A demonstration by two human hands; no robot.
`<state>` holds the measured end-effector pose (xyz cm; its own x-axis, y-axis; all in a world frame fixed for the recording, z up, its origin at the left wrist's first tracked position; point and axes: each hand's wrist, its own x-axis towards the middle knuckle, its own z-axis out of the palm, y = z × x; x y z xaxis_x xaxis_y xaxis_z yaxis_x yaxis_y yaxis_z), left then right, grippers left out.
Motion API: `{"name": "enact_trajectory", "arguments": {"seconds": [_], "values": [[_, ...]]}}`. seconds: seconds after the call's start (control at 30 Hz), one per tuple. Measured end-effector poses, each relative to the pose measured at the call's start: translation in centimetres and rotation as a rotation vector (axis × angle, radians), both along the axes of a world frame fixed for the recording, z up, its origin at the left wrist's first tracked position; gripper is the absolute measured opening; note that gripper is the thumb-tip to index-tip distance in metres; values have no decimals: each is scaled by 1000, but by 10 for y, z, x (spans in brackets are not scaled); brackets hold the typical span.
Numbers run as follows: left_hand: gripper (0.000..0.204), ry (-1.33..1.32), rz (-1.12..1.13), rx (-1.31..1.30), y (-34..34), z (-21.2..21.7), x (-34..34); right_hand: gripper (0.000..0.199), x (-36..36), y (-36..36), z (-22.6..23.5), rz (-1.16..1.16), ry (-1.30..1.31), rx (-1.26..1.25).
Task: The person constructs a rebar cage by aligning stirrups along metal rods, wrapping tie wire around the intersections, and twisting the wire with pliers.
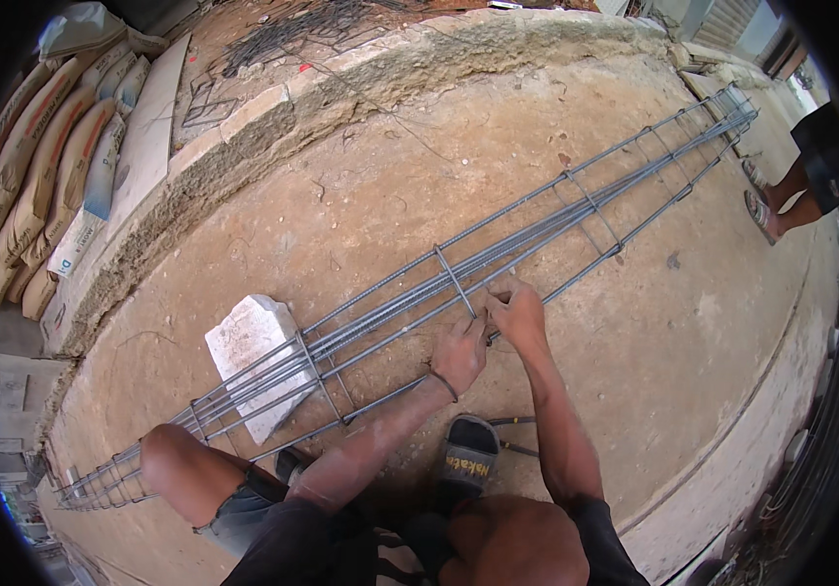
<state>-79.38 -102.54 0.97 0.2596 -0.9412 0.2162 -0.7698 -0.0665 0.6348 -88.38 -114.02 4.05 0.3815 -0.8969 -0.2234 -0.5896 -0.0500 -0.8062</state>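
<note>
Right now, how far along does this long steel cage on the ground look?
The long rebar cage already has its lengthwise bars laid out and several square stirrups in place, such as one farther along. In hand: the left hand and right hand work close together at the stirrup where it crosses a near bar. Whether the remaining crossings are tied is too small to tell.
</note>
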Motion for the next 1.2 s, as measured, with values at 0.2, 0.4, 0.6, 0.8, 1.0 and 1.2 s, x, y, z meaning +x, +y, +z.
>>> {"name": "enact_trajectory", "arguments": {"seconds": [0.2,0.4,0.6,0.8,1.0,1.2], "values": [[31,230,48,-103,-6,13,0,21,-12,-1,-23,-124,-73,-291],[31,356,240,-143,-27,44,59,14,-24,5,21,-446,-573,181],[32,1269,-13,511,-45,73,62,13,-39,44,4,-282,-528,302],[18,1114,-139,620,-40,50,83,14,-49,52,7,40,-239,-224],[13,438,-63,502,-53,58,67,16,-60,46,22,242,-98,-499],[17,625,-86,399,-74,64,75,16,-93,34,20,-103,-186,230]]}}
